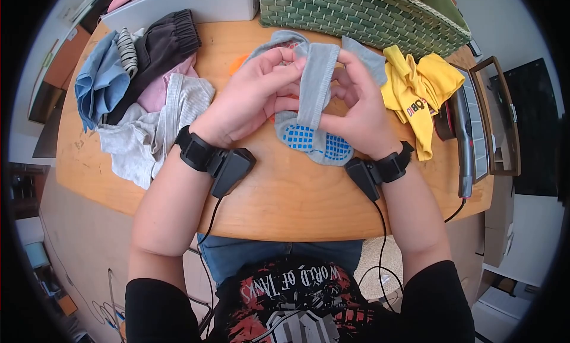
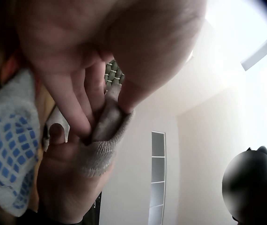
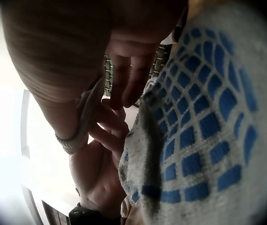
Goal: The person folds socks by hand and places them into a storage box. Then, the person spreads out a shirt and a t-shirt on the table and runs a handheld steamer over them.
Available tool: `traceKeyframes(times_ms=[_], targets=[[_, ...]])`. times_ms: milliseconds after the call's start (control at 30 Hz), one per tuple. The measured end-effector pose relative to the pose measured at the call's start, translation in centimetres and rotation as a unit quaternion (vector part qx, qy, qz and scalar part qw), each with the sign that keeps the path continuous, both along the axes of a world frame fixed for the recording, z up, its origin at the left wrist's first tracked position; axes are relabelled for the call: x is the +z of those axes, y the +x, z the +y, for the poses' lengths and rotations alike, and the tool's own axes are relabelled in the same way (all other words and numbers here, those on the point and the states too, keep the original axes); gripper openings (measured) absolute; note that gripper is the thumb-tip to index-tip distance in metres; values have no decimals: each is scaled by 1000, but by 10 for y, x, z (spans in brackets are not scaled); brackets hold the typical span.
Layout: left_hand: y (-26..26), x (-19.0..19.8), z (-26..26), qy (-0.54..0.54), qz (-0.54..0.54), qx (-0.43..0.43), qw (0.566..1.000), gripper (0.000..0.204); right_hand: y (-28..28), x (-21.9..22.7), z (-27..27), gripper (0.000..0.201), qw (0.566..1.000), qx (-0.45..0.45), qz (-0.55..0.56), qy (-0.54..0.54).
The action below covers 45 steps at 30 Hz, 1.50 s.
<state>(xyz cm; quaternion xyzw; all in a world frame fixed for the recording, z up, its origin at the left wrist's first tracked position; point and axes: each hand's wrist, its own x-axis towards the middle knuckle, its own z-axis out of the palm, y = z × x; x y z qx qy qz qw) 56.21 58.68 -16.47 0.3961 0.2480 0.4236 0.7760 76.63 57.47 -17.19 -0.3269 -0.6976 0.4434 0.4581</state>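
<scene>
A grey knit sock cuff [image 1: 319,84] is stretched flat between both hands. My left hand [image 1: 252,93] pinches its left edge between thumb and fingers, and the thumb tip is at the cuff's mouth in the left wrist view. On the other edge, my right hand [image 1: 361,108] holds the cuff with its thumb low and fingers high. Below hang grey sock soles [image 1: 314,144] with blue grip squares, large in the right wrist view. Behind the hands lie more grey cloth [image 1: 368,61] and a grey piece with red print [image 1: 282,40], partly covered by the fingers.
Left on the wooden table [image 1: 285,206] is a pile of clothes [image 1: 148,93] in blue, dark grey, pink and light grey. A yellow garment [image 1: 421,90] lies right, beside a corded dark appliance [image 1: 464,141]. At the back stand a green woven basket [image 1: 362,16] and a white box [image 1: 196,7].
</scene>
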Motion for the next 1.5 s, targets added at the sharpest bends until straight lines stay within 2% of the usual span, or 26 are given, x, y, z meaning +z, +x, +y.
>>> traceKeyframes(times_ms=[333,500,600,733,800,900,1200,1500], targets=[[-1,1,0,-6,51,27,998,21,-1,-2,0,80,1000,12,15,-22],[6,0,-4,24,79,136,987,18,3,-7,3,82,1000,-1,-27,-2],[3,1,-2,64,102,165,979,20,4,-4,4,83,998,-7,-61,14],[2,0,-2,63,101,166,979,19,3,-5,3,83,998,-13,-58,12],[-1,0,1,62,122,97,986,17,4,-9,3,84,998,-21,-46,21],[-4,-1,1,39,98,53,993,20,1,-4,1,84,995,-24,-66,65],[-7,1,1,17,104,-6,994,13,-2,6,-1,82,982,-1,-126,142],[-7,-6,2,43,141,-15,989,15,-2,11,-4,76,976,3,-147,158]])
